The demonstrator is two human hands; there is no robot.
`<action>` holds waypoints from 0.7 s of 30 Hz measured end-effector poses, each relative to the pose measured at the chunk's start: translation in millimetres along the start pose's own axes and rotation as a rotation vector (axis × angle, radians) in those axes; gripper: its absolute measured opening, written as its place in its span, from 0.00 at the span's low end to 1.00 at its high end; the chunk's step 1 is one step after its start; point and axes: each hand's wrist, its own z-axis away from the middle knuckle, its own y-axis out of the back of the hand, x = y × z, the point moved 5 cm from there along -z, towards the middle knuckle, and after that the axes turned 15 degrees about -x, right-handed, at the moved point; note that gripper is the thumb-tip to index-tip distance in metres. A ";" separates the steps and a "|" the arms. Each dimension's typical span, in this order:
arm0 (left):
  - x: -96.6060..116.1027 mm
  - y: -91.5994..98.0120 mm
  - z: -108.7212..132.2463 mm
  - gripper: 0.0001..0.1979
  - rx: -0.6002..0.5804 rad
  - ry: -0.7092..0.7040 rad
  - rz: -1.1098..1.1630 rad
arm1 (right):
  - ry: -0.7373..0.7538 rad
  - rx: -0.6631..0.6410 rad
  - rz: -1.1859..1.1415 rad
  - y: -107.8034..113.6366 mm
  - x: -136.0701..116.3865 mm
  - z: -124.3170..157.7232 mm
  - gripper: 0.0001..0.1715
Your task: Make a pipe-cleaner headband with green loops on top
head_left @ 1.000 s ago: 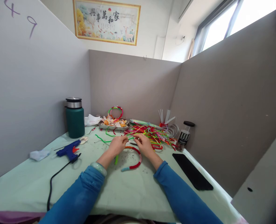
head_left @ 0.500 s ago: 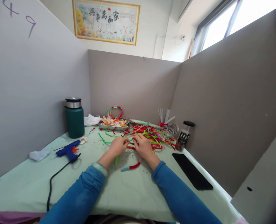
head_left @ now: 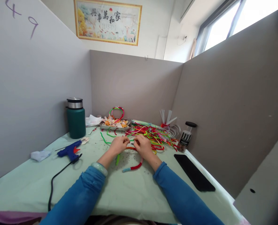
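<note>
My left hand (head_left: 119,145) and my right hand (head_left: 143,146) are close together over the table, both with fingers pinched. A short stretch of green pipe cleaner (head_left: 131,140) spans the small gap between their fingertips. Something dark shows beside my right fingertips, too small to name. Under my hands lies a curved band wrapped in coloured pipe cleaner (head_left: 136,167), with red, light blue, orange and green sections; my right hand hides part of it. A loose green pipe cleaner (head_left: 104,139) lies beyond my left hand.
A tangled heap of pipe cleaners (head_left: 150,132) lies beyond my right hand. A metal tray (head_left: 103,127) of cut pieces carries a wrapped hoop (head_left: 123,113). At left are a blue glue gun (head_left: 69,151) and green flask (head_left: 76,123); at right, a jar (head_left: 185,137) and black phone (head_left: 194,172).
My hands have barely moved, keeping their pinch with the green strand between them. The whole view has shifted very slightly. Nothing on the table has visibly moved.
</note>
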 end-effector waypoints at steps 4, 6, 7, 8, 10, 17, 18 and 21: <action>1.8 -4.1 -2.9 0.14 -0.066 -0.045 0.110 | -0.181 0.062 -0.621 -9.3 20.3 -3.0 0.08; 2.3 -4.8 -3.2 0.15 -0.070 -0.056 0.123 | -0.246 0.026 -0.834 -16.7 26.7 -4.4 0.10; 1.5 -4.5 -3.0 0.15 -0.061 -0.046 0.107 | -0.264 -0.002 -0.887 -19.0 28.5 -4.9 0.11; 0.2 -4.0 -2.6 0.15 -0.048 -0.030 0.081 | -0.284 -0.025 -0.912 -20.1 30.4 -5.0 0.13; -3.3 -2.9 -1.4 0.14 -0.023 0.008 0.019 | -0.348 -0.040 -0.923 -19.5 35.6 -3.7 0.17; -2.8 -0.7 2.6 0.14 -0.004 0.040 -0.094 | -0.411 -0.098 -0.683 -14.7 39.6 -1.9 0.25; -1.0 -0.7 3.3 0.14 -0.012 0.040 -0.106 | -0.386 -0.112 -0.632 -15.2 37.1 -2.6 0.24; 4.0 -0.2 5.7 0.14 -0.028 0.046 -0.135 | -0.353 -0.128 -0.507 -17.5 32.2 -3.7 0.19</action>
